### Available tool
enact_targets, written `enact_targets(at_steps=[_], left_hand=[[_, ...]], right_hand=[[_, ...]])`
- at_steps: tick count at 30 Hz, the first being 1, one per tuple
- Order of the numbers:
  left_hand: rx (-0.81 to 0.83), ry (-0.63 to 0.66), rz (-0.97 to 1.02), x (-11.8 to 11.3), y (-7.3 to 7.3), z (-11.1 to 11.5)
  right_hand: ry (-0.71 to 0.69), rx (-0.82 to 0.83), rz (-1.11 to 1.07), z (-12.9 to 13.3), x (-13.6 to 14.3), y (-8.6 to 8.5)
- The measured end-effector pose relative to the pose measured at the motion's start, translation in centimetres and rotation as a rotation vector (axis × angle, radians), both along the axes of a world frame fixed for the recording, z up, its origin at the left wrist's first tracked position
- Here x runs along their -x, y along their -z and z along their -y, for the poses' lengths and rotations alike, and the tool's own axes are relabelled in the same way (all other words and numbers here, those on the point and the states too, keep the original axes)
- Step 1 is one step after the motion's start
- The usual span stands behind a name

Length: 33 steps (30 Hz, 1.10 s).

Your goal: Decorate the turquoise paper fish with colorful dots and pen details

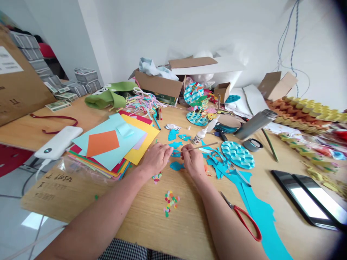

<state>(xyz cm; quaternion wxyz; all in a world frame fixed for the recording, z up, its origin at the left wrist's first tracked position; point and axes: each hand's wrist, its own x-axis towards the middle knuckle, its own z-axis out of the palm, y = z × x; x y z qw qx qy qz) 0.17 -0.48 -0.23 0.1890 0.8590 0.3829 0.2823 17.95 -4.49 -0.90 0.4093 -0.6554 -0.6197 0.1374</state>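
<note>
My right hand (pixel 193 159) is closed around a thin dark stick (pixel 203 146), whose far end points to the right. One end of the stick is near a small blue paper fish (pixel 176 154) between my hands. With fingers curled together, my left hand (pixel 157 157) rests on the table and its fingertips hold that fish's left edge. More blue paper fish (pixel 176 166) lie just in front of and behind it. A white glue bottle (pixel 199 137) stands beyond my right hand. Small coloured paper dots (pixel 170 203) are scattered between my forearms.
Left of my hands sits a stack of coloured paper (pixel 132 127). Red-handled scissors (pixel 245 218) and a blue paper strip (pixel 257 202) lie by my right forearm. A woven blue disc (pixel 238 154), a steel flask (pixel 256 124) and dark tablets (pixel 306 198) stand or lie rightward.
</note>
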Motion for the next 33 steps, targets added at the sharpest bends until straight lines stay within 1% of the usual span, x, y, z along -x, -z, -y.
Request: enact_targets(at_steps=[9, 24, 33], left_hand=[[0.002, -0.007, 0.007, 0.01, -0.08, 0.08], [-0.003, -0.01, 0.002, 0.01, 0.03, 0.07], [-0.006, -0.013, 0.001, -0.01, 0.38, -0.05]], right_hand=[[-0.015, -0.008, 0.025, -0.07, -0.12, 0.42], [-0.004, -0.007, 0.02, -0.05, -0.05, 0.31], [-0.009, 0.001, 0.005, 0.05, 0.0, 0.19]])
